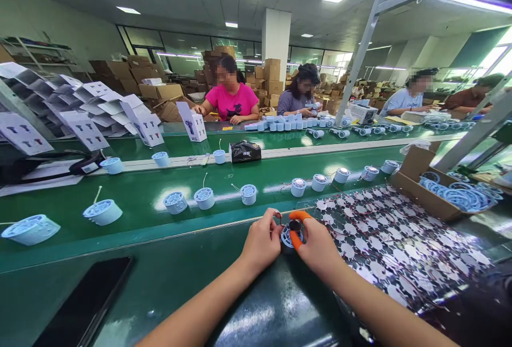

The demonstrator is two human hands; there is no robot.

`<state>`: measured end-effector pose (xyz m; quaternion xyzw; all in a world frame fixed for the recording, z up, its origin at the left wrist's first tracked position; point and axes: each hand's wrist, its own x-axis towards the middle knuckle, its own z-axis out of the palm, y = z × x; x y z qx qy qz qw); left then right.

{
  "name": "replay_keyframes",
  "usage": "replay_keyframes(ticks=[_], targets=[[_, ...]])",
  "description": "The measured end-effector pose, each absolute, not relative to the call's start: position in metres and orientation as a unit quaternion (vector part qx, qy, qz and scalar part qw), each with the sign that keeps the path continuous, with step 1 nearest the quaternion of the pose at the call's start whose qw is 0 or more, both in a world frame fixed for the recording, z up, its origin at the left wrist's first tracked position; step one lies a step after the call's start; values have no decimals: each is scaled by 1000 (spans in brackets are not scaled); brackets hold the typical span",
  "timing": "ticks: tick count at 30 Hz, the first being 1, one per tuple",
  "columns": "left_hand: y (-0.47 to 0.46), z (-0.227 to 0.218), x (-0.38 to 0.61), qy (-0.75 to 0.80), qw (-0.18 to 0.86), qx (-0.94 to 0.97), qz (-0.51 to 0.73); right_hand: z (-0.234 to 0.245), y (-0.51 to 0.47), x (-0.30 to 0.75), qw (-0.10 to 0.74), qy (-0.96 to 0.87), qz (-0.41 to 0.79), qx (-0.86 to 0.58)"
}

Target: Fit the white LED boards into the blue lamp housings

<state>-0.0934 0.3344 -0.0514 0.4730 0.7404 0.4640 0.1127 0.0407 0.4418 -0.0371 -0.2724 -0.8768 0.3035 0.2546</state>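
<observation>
Just before me, a round light-blue plastic housing (286,237) with a spoked face sits at the table's edge by the belt. My right hand (320,243), with orange covers on thumb and forefinger, is closed around a small dark cylinder (295,225), which looks like a motor, over the housing. At the housing's left side my left hand (259,241) is closed in a pinch, with a thin dark-red wire (279,217) at its fingertips. Whether the left fingers also grip the housing cannot be made out.
Blue housings (205,198) stand along the green conveyor belt (136,189). White discs with wires (376,243) cover the right side, beside a cardboard box (416,187) of blue rings. A black phone (86,304) lies at left. Several co-workers (232,101) sit across the line.
</observation>
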Motion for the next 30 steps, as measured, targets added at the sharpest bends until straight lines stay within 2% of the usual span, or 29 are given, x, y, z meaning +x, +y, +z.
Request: replay_keyframes(ticks=[4,11,18,23,30], targets=[[330,-49,-104,725,146,486,466,-43,443,41,264,-870,317,-272],[319,-35,-135,609,116,692,371,-47,446,40,264,-869,324,-265],[321,-42,-131,669,-4,678,305,-47,445,40,256,-870,322,-272],[318,-39,-134,647,17,696,310,-45,445,39,275,-865,324,-268],[322,-55,-132,708,31,666,233,-49,443,38,259,-860,326,-293]])
